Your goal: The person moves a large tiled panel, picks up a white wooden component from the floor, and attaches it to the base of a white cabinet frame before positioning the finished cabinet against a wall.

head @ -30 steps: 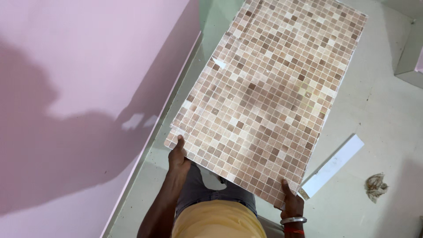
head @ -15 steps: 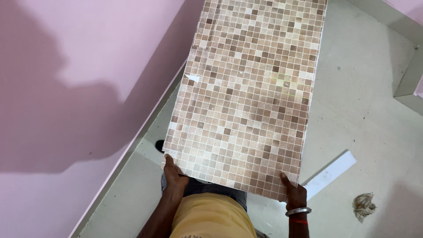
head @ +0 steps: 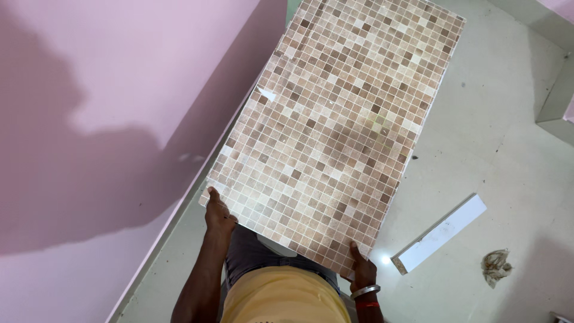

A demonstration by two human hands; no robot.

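Head view, looking straight down. Pale grey-white floor [head: 502, 149], smooth, with faint scuffs. To the left a pink wall [head: 107, 90] runs diagonally up the frame, a broad shadow lying across it; a light skirting strip [head: 173, 233] follows its base. On the floor to the right: a narrow white offcut strip [head: 439, 234], lying flat and slanted, its near end showing a rough cut face; just beyond it, nearer the lower right corner, a small crumpled brownish scrap [head: 495, 266]. At the upper right edge, part of a pale step or ledge [head: 556, 98], only partly in view. Nothing lies between the held piece and the wall apart from a narrow band of floor. Large rectangular tile [head: 338, 134], held up off the floor, long axis running away from the person towards the top of the frame, its left long edge near the wall. Face printed as a mosaic of small squares in beige, tan and brown, with pale grout lines; one small white chip or glint near the left edge. Left hand [head: 219, 216] has its grip clamped on the near left corner, thumb on top. Right hand [head: 362, 272] grips the near right corner likewise; metal bangle and red band at the wrist. No containers in view.
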